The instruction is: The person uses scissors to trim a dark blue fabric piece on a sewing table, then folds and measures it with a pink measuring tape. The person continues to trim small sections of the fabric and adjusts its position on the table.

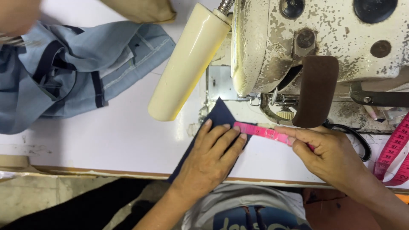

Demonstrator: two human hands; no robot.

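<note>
Above the hands a worn, cream sewing machine (324, 38) is seen, its paint chipped, with a brown pad (316, 91) hanging down just over the right hand (330, 155). A cream cylinder (187, 64) is slanted across the bench (123, 136) above and to the left of the left hand (213, 157). Further left of both hands a heap of light blue cloth (72, 68) with dark trim is spread. Black scissors (355, 138) are partly hidden behind the right hand, and a pink measuring tape (394, 151) is coiled to its right.

A dark navy piece of fabric (219, 115) is pressed flat under the left hand, which is laid open with fingers spread on it. A short pink strip of tape (262, 131) is stretched between the two hands: its right end is pinched between thumb and forefinger of the right hand, and its left end is touched by the left fingertips on the fabric.
</note>
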